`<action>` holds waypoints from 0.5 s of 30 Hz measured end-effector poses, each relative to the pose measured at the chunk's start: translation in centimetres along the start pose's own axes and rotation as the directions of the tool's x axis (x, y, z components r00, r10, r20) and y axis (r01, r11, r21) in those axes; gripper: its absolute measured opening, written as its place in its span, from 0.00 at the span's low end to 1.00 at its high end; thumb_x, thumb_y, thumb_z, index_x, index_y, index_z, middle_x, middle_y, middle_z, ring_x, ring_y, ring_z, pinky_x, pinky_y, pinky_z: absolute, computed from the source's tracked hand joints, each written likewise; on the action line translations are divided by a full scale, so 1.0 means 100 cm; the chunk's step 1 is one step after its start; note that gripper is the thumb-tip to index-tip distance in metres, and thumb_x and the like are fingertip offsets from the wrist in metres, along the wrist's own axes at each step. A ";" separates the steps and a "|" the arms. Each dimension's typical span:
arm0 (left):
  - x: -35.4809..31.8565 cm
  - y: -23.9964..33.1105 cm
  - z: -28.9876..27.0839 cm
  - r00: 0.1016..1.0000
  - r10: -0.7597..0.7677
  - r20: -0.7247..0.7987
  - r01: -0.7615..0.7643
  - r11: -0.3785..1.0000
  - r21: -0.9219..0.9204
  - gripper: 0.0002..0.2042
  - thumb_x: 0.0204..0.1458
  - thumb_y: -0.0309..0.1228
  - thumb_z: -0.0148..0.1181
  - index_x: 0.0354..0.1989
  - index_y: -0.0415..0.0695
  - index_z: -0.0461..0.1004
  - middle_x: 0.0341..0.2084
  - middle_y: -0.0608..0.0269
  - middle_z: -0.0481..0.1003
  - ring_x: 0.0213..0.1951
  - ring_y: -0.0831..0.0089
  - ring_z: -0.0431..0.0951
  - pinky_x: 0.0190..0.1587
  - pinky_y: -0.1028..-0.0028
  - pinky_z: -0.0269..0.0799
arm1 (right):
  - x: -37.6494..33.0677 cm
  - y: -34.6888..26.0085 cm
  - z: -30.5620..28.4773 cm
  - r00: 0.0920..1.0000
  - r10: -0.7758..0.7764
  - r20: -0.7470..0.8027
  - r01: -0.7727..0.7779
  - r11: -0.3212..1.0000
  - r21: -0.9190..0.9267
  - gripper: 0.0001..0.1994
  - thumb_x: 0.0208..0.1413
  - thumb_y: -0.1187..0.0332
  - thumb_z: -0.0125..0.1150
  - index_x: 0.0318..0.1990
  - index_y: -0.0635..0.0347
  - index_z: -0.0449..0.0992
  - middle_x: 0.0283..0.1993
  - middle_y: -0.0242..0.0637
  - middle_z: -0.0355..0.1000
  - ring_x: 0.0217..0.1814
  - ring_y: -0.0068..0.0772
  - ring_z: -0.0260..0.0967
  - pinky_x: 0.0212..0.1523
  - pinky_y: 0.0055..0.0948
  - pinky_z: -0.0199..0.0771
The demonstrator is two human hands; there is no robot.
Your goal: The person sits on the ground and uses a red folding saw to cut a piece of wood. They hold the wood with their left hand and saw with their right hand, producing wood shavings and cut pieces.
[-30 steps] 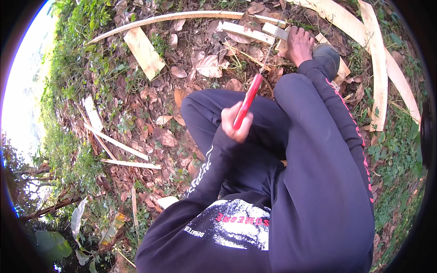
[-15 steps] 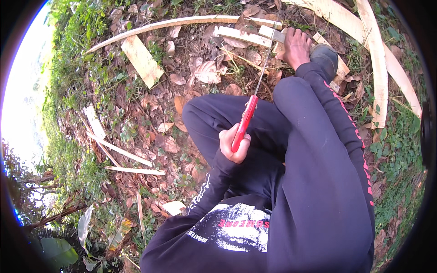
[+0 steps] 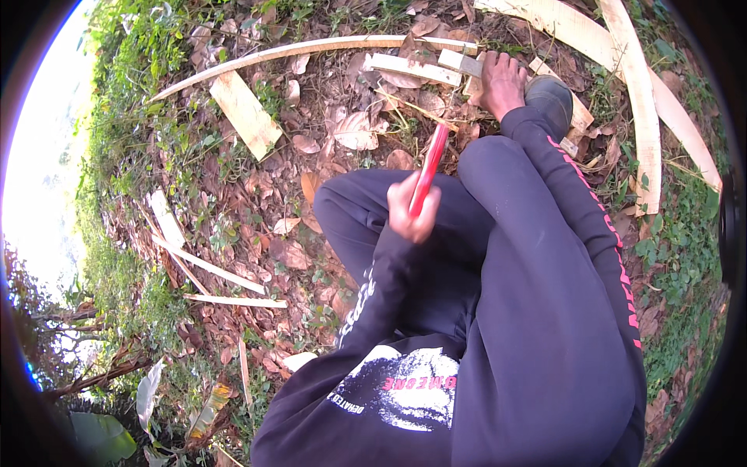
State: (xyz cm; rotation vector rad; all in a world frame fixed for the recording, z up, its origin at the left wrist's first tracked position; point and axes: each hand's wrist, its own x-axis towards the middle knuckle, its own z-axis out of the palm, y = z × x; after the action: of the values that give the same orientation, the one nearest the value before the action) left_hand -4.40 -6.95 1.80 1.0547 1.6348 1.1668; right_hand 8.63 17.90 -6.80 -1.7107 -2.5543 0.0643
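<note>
My left hand (image 3: 411, 208) is closed round the red handle of a saw (image 3: 433, 159), above my bent left leg. The saw's thin blade is seen edge-on and hardly shows now. Ahead of it, my right hand (image 3: 503, 84) presses down on a short wooden block (image 3: 461, 62), its fingers bent over the block's right end. Part of the block is hidden under that hand. Just left of the block lies a pale wooden strip (image 3: 412, 68). My shoe (image 3: 549, 105) rests right beside my right hand.
A long curved wooden strip (image 3: 311, 47) arcs across the far side. Wide curved planks (image 3: 640, 101) cross at the far right. A flat board (image 3: 246, 115) and thin offcuts (image 3: 210, 265) lie on the leafy ground at left. Plants (image 3: 117, 140) grow along the left edge.
My left hand has moved slightly forward and to the right with the saw; the blade, plain before, is now barely visible. My right hand stays on the block.
</note>
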 end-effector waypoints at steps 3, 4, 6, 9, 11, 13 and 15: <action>0.073 0.002 0.030 0.984 0.149 -0.100 -0.147 0.989 0.029 0.04 0.52 0.24 0.56 0.29 0.36 0.71 0.15 0.65 0.67 0.18 0.77 0.66 0.24 0.73 0.62 | 0.002 -0.009 0.001 0.999 -0.029 0.031 0.028 0.998 0.053 0.43 0.25 0.55 0.84 0.51 0.61 0.65 0.48 0.44 0.67 0.54 0.45 0.66 0.51 0.46 0.64; 0.067 0.000 0.027 0.986 0.144 -0.085 -0.142 0.990 0.021 0.04 0.52 0.24 0.56 0.29 0.36 0.71 0.15 0.65 0.67 0.19 0.78 0.66 0.25 0.73 0.62 | 0.001 -0.004 0.004 0.999 -0.025 0.027 0.024 0.998 0.053 0.45 0.24 0.53 0.85 0.52 0.61 0.65 0.49 0.44 0.67 0.54 0.46 0.65 0.52 0.46 0.63; 0.026 -0.006 0.015 0.993 0.117 -0.031 -0.118 0.993 -0.004 0.07 0.50 0.24 0.55 0.36 0.33 0.73 0.16 0.65 0.68 0.19 0.79 0.67 0.26 0.76 0.63 | 0.002 0.002 0.000 0.999 0.000 0.047 -0.003 0.999 0.048 0.44 0.26 0.55 0.84 0.52 0.62 0.64 0.49 0.45 0.65 0.55 0.48 0.65 0.51 0.47 0.63; -0.047 -0.006 -0.010 0.999 0.049 0.022 -0.049 0.999 0.009 0.21 0.48 0.22 0.51 0.52 0.29 0.74 0.19 0.64 0.72 0.21 0.82 0.67 0.29 0.81 0.62 | -0.001 0.003 -0.003 0.999 0.012 0.041 -0.015 0.997 0.081 0.44 0.26 0.57 0.85 0.52 0.62 0.63 0.49 0.46 0.65 0.56 0.50 0.64 0.52 0.48 0.63; -0.045 -0.009 -0.005 0.997 0.055 -0.055 -0.059 0.996 -0.074 0.15 0.49 0.23 0.51 0.44 0.29 0.75 0.17 0.65 0.70 0.20 0.82 0.65 0.26 0.79 0.61 | -0.001 -0.001 0.001 1.000 -0.003 0.012 0.002 0.996 0.084 0.44 0.27 0.57 0.84 0.52 0.63 0.63 0.49 0.47 0.64 0.56 0.50 0.64 0.52 0.49 0.63; 0.006 -0.020 0.011 0.989 0.137 -0.060 -0.130 0.986 0.105 0.07 0.50 0.23 0.53 0.34 0.32 0.73 0.16 0.66 0.68 0.19 0.82 0.64 0.25 0.76 0.60 | -0.003 -0.005 0.000 0.999 -0.001 0.051 0.000 1.000 0.015 0.48 0.24 0.51 0.85 0.54 0.62 0.63 0.49 0.45 0.67 0.56 0.45 0.65 0.53 0.45 0.63; 0.058 -0.004 0.026 0.988 0.134 -0.078 -0.133 0.991 0.024 0.04 0.52 0.23 0.54 0.29 0.35 0.70 0.14 0.66 0.65 0.19 0.81 0.64 0.23 0.74 0.59 | 0.002 -0.008 -0.002 0.997 -0.006 0.078 0.004 1.000 0.028 0.48 0.24 0.50 0.85 0.53 0.62 0.63 0.49 0.45 0.67 0.56 0.45 0.64 0.53 0.45 0.63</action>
State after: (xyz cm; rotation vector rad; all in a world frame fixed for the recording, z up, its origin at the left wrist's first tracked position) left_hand -3.63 -0.93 -0.05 1.1574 1.6598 1.2988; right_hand 7.82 17.74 -6.57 -1.7249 -2.5989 0.1688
